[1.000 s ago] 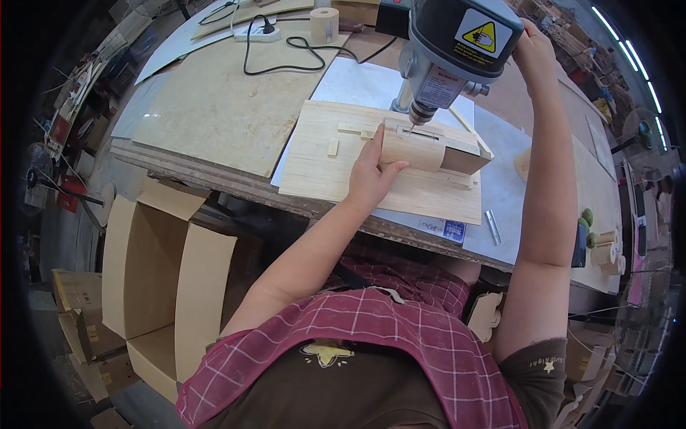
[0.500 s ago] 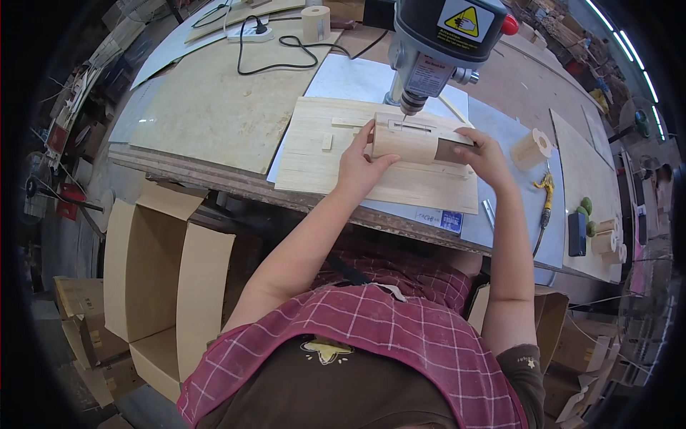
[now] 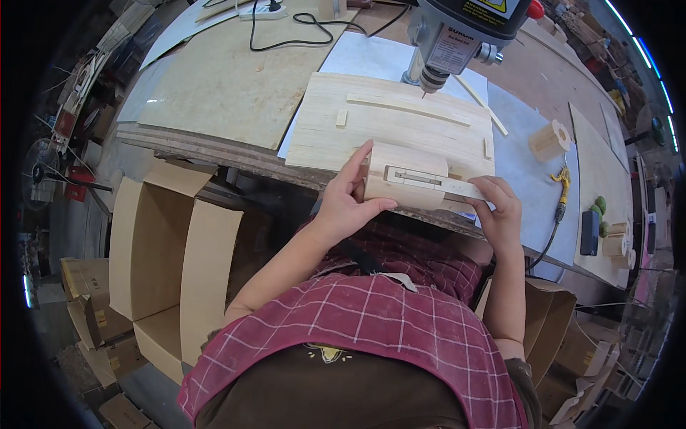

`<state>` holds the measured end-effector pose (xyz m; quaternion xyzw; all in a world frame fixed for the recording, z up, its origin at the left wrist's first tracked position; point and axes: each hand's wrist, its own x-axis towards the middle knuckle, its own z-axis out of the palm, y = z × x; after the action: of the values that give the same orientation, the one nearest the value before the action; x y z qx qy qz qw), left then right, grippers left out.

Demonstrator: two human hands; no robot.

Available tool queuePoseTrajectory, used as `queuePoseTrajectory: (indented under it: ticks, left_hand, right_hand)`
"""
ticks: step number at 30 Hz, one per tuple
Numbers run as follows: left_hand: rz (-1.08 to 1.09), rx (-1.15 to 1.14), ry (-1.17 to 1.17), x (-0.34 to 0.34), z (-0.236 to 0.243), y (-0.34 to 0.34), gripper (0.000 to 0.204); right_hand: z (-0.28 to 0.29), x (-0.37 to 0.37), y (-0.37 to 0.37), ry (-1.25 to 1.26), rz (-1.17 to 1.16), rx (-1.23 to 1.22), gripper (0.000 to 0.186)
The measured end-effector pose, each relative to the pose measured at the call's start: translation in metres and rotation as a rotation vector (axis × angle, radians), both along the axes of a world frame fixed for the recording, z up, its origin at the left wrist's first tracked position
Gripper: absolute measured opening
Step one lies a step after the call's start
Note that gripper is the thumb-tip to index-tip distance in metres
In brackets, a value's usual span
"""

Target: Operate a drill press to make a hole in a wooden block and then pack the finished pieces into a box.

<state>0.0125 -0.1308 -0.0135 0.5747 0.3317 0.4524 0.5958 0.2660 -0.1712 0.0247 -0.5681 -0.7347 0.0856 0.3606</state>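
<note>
My workbench [image 3: 207, 107] spreads across the upper half of the frame, its thick edge rough and layered. Below it I see 2 open cardboard boxes, at lower left [image 3: 204, 279] and lower right [image 3: 552, 318], and grey floor [image 3: 157, 386] at lower left. Strip lights [image 3: 642, 52] glow at upper right; clutter blurs along the rim.

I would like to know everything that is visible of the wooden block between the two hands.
The wooden block looks like pale, bare wood, with a rounded body and a long, slotted inset in its upper surface. A flat, pale strip reaches from its right end. It lies lengthwise, roughly left to right, over the near edge of the table; whether it rests there is unclear. The left hand grips its left end; the right hand holds the strip.
</note>
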Motion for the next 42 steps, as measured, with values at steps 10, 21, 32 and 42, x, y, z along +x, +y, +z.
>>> queuePoseTrajectory:
  ticks: [10,21,32,42]
  left_hand:
    - [0.072,0.021,-0.024,-0.034,0.020,-0.010,0.089]
    - [0.105,-0.044,-0.041,-0.033,0.020,-0.012,0.080]
    - [0.012,-1.077,-0.440,-0.040,0.007,-0.017,0.028]
    - [0.107,-0.502,0.003,-0.043,0.026,-0.036,0.063]
  right_hand:
    - [0.030,0.049,-0.054,0.020,-0.180,-0.051,0.030]
    - [0.034,0.104,-0.102,0.149,-0.447,-0.072,0.025]
    - [0.047,0.053,-0.098,0.021,-0.220,-0.062,0.031]
    - [0.032,0.019,-0.087,0.000,-0.040,-0.055,0.033]
